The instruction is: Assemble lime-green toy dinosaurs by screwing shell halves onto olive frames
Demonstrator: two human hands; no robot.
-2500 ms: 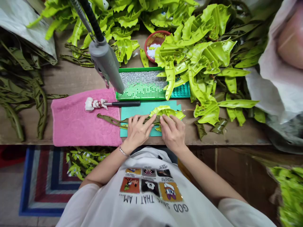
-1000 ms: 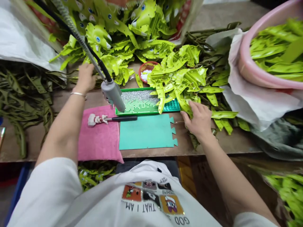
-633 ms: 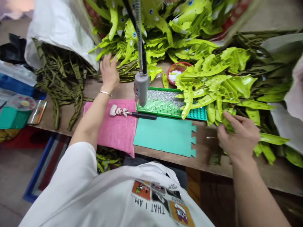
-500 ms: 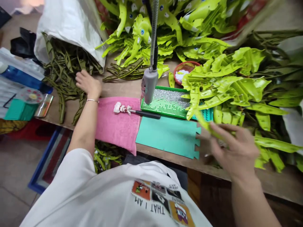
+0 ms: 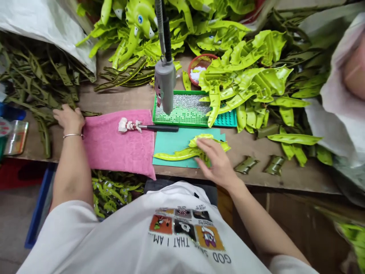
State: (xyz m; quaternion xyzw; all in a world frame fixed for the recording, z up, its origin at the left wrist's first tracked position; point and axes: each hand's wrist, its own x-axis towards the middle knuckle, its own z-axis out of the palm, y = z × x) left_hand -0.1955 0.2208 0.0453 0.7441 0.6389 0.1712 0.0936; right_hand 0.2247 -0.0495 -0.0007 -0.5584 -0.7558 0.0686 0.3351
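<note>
My left hand (image 5: 68, 118), fingers spread, reaches the edge of a heap of dark olive plastic pieces (image 5: 42, 91), left of a pink cloth (image 5: 119, 146). Whether it grips one of them is hard to see; the fingers look apart. On a teal foam mat (image 5: 168, 140) lies a long lime-green plastic piece (image 5: 176, 154), with the fingers and thumb of my right hand (image 5: 215, 161) around its right part. Part of that piece is hidden beneath the hand. A black-handled tool (image 5: 162, 128) with a white and red lump at its tip rests across the cloth and mat.
A grey powered screwdriver (image 5: 165, 85) hangs over a green tray (image 5: 182, 124) of small silvery screws. Behind stands a red basket (image 5: 202, 59) with white bits. Lime-green toy parts (image 5: 245, 83) pile up right and back. Two short olive pieces (image 5: 246, 164) lie near the front edge.
My right hand has moved left from the pile, bringing a lime-green piece onto the teal mat. My left hand has drawn nearer the body, beside the olive heap. The view has shifted right.
</note>
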